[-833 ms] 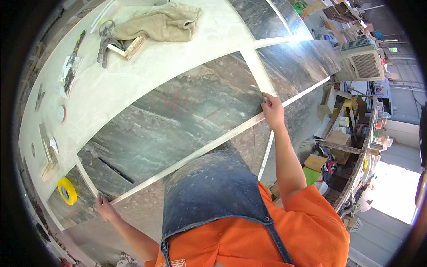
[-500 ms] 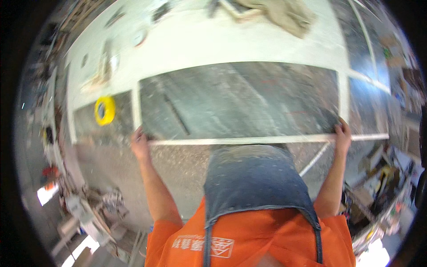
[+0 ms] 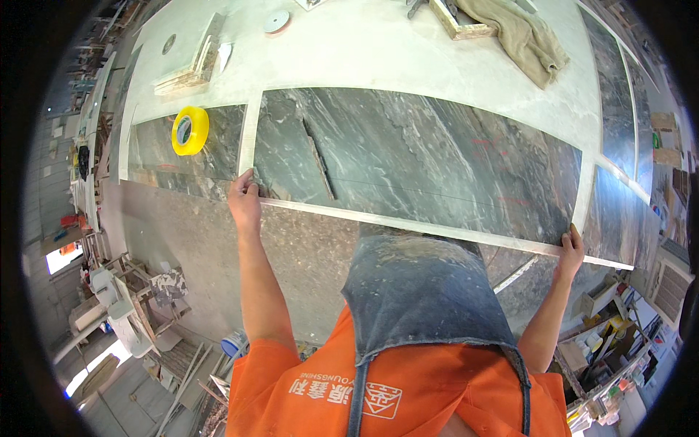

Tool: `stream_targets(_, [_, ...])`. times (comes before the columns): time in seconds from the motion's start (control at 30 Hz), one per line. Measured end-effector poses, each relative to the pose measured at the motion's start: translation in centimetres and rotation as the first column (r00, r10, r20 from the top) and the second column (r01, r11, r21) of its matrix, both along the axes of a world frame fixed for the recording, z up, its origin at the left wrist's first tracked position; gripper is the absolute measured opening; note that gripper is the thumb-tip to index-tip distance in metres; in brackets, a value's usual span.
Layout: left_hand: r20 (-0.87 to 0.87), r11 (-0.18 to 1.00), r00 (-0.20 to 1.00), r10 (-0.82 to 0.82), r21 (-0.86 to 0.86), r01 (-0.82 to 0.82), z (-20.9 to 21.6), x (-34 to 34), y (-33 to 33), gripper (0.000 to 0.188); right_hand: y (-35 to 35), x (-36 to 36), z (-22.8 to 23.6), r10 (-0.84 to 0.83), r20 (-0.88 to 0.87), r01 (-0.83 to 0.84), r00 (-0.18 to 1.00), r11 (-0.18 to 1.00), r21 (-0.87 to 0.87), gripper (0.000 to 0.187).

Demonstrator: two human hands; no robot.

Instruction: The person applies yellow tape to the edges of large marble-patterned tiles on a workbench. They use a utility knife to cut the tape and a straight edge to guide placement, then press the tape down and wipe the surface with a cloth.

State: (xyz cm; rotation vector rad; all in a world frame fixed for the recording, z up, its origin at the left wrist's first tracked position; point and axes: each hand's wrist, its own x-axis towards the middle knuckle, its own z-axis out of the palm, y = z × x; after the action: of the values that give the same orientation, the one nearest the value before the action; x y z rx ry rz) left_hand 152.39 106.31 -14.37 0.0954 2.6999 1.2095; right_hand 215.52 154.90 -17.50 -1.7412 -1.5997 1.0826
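Observation:
A long dark grey-green stone slab [image 3: 415,156] with pale veins lies flat across the table in front of me. My left hand [image 3: 245,198] grips its near left corner, thumb and fingers closed over the edge. At the near right corner my right hand [image 3: 571,252] holds the same slab, fingertips on top and the rest of the hand at the front edge. A thin dark strip [image 3: 319,160] rests on the slab's left part. Beyond my left hand, a roll of yellow tape [image 3: 202,131] lies on a smaller stone piece [image 3: 226,146].
Farther back on the pale tabletop [image 3: 320,58] are a round disc [image 3: 277,22], an L-shaped wooden piece [image 3: 196,69] and a brown cloth [image 3: 528,44] over a wooden frame [image 3: 451,25]. More dark stone panels [image 3: 615,95] lie at the right. Clutter [image 3: 604,335] fills the lower right.
The view has turned, so the slab now slants down toward the right, and the blur has cleared. Both hands keep their hold on the slab's near corners.

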Motion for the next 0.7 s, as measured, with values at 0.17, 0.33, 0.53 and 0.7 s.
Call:
stream_targets(0.17, [0.024,1.000,1.000,0.017,0.015,-0.017,0.3,0.2,0.0,0.041,-0.7,-1.7,1.3,-0.027,-0.011,0.027,1.000,0.999,-0.016,0.045])
stream_targets(0.33, [-0.009,1.000,1.000,-0.009,-0.014,0.009,-0.1,-0.2,-0.3,0.042,-0.8,-2.1,1.5,-0.019,-0.017,0.019,1.000,1.000,-0.014,0.046])
stream_targets(0.53, [0.028,1.000,1.000,0.004,0.017,-0.005,0.0,-0.2,-0.2,0.043,-0.5,-0.9,0.8,-0.014,-0.017,0.014,1.000,0.999,-0.035,0.046])
stream_targets(0.7, [0.044,1.000,0.999,0.020,-0.016,-0.020,0.6,0.2,0.3,0.046,-0.9,-1.7,1.2,-0.015,0.041,0.015,0.999,1.000,0.009,0.047])
